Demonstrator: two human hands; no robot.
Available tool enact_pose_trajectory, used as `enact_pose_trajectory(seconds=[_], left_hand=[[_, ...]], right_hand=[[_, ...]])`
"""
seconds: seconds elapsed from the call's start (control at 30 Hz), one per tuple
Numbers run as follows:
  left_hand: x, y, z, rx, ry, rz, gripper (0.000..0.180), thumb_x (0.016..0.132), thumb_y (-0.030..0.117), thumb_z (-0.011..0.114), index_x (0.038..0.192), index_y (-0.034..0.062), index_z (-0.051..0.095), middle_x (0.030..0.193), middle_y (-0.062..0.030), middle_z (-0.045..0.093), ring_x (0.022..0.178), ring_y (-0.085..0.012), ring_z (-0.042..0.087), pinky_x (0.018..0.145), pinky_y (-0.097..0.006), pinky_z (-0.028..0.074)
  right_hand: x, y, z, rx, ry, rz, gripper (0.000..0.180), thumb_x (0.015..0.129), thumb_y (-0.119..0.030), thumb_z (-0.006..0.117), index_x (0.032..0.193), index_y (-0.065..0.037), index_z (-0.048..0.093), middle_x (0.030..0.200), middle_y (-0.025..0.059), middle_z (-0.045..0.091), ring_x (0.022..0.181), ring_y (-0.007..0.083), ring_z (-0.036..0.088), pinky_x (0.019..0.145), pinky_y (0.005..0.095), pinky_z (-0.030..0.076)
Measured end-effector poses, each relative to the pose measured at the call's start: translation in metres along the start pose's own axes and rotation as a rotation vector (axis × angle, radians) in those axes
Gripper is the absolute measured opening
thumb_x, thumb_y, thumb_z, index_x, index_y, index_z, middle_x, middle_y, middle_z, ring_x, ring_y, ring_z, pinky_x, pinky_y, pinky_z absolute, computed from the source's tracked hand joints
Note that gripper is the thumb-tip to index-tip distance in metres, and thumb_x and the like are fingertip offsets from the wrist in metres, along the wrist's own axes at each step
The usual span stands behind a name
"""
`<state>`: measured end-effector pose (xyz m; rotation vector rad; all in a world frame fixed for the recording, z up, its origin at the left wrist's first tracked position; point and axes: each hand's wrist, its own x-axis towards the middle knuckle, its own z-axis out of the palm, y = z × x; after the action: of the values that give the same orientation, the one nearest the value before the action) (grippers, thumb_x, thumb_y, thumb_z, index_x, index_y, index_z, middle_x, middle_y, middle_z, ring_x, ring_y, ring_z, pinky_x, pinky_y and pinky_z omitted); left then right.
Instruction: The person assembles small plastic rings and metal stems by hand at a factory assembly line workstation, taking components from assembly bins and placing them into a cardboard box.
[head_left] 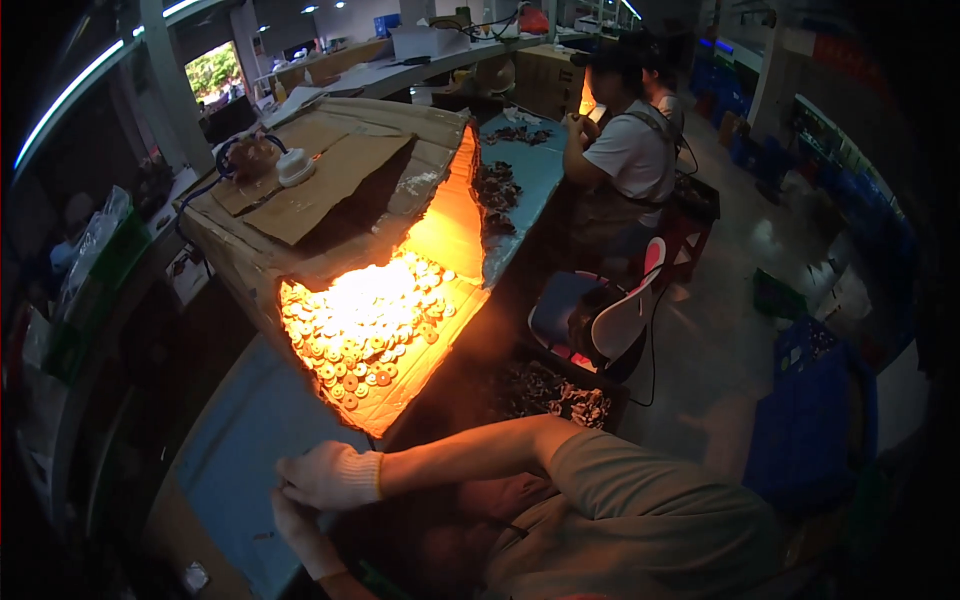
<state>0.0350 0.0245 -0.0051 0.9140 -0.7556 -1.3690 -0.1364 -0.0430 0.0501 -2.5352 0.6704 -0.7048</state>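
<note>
My right hand (328, 476), in a white knitted glove, meets my left hand (296, 520) low on the left, over a blue work surface (235, 440). The left hand is also gloved in white and lies just below the right. Fingers of both hands look curled in against each other. Anything between them is hidden or too small to make out. Beyond them a cardboard box (250, 215) stands with its open side facing me. Strong orange-yellow light fills it. Many small round discs (350, 383), some with a centre hole, lie heaped inside.
A white lamp socket (294, 167) with a cord sits on the box. Dark parts (497, 186) lie in piles on the blue table behind. A co-worker (630, 150) works farther along. A chair (625, 315) and a crate of metal pieces (565, 395) stand to the right.
</note>
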Motion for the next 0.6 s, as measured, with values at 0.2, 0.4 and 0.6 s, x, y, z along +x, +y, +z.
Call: enact_pose_trajectory(seconds=[0.2,0.4,0.6], left_hand=[[-0.074,-0.058,0.004,-0.062,0.057,-0.151,0.050,0.110,0.036,0.041,0.151,0.0062,0.043,0.146,-0.0139,0.052,0.132,-0.0277,0.055,0.108,-0.042,0.049],[-0.083,-0.086,0.000,0.419,0.190,-0.179,0.052,0.107,0.034,0.047,0.149,0.0030,0.045,0.146,-0.0160,0.054,0.131,-0.0294,0.057,0.108,-0.043,0.048],[-0.087,-0.104,0.008,0.880,0.333,-0.226,0.055,0.104,0.032,0.052,0.148,-0.0002,0.047,0.145,-0.0181,0.056,0.129,-0.0312,0.058,0.109,-0.043,0.047]], right_hand=[[-0.070,-0.031,0.008,0.214,-0.272,0.152,0.039,0.105,-0.041,0.050,0.107,-0.002,0.055,0.077,0.0175,0.069,0.072,0.0398,0.072,0.058,0.0506,0.057],[-0.125,-0.038,0.071,0.719,-0.314,0.500,0.052,0.108,-0.047,0.042,0.122,0.001,0.056,0.107,0.0270,0.070,0.098,0.0445,0.070,0.087,0.0506,0.056],[-0.149,-0.034,0.134,0.983,-0.587,0.451,0.053,0.107,-0.043,0.044,0.132,0.002,0.059,0.122,0.0198,0.071,0.112,0.0338,0.068,0.098,0.0462,0.053]])
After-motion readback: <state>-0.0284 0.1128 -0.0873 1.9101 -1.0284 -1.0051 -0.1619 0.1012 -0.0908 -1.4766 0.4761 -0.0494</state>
